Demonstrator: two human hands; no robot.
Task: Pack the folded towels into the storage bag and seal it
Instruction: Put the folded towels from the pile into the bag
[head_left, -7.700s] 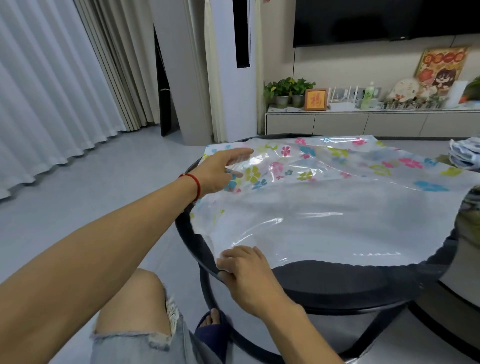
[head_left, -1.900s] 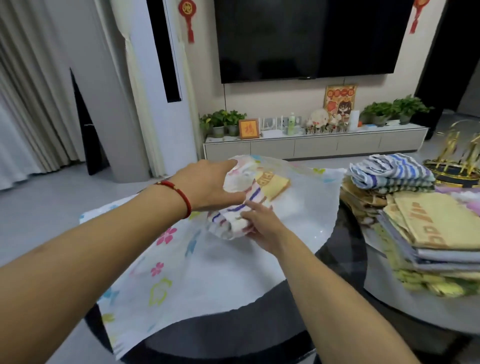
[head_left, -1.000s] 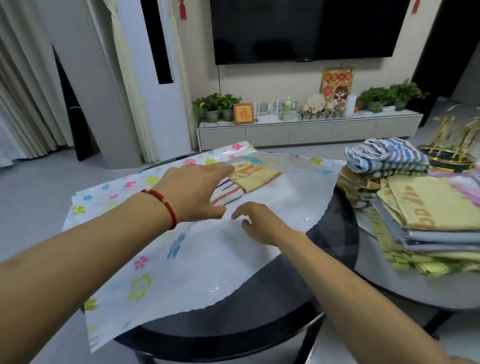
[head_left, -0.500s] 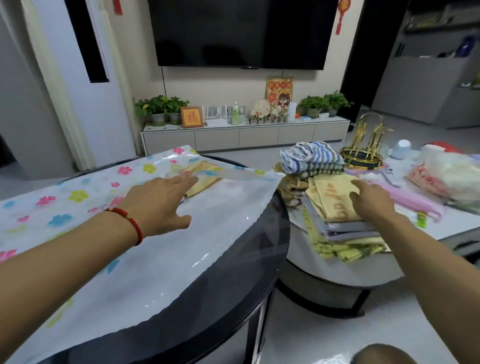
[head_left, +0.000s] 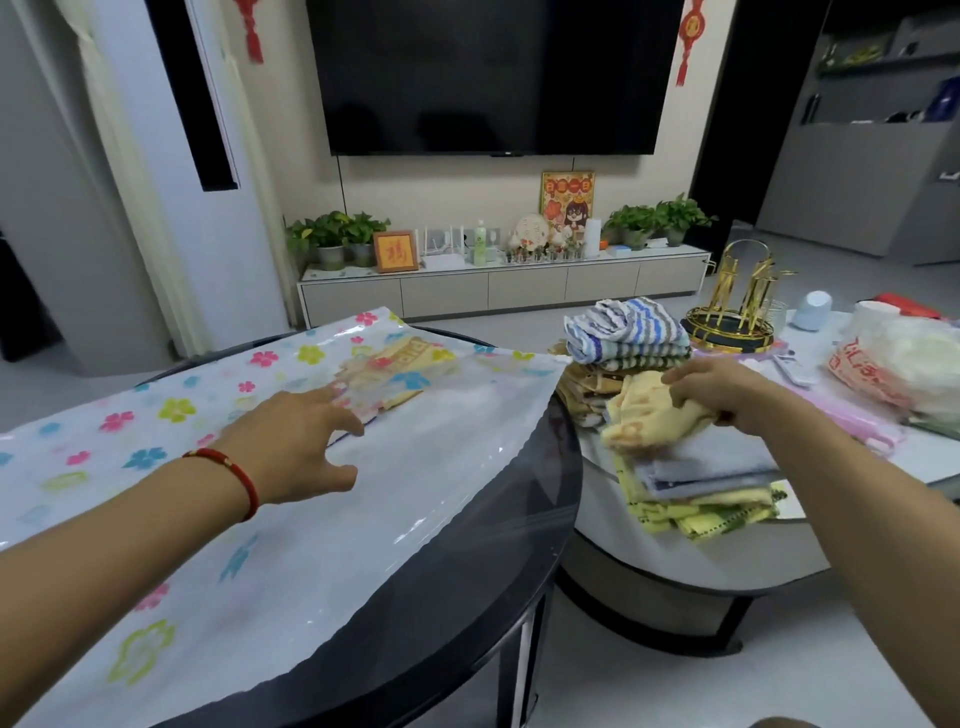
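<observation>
Gripping a yellow towel, right hand curls.

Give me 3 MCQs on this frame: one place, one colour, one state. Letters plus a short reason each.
1. Where does the yellow towel already packed lie?
A. inside the storage bag
B. on the floor
C. on the TV cabinet

2. What colour is the towel that the right hand grips?
A. pink
B. yellow
C. black

3. How is the left hand?
A. clenched in a fist
B. gripping a towel
C. open, fingers spread on the bag

Key:
1 A: the packed towel shows through the clear film of the storage bag.
2 B: the right hand grips a yellow towel atop the towel stack.
3 C: the left hand lies flat on the bag.
</observation>
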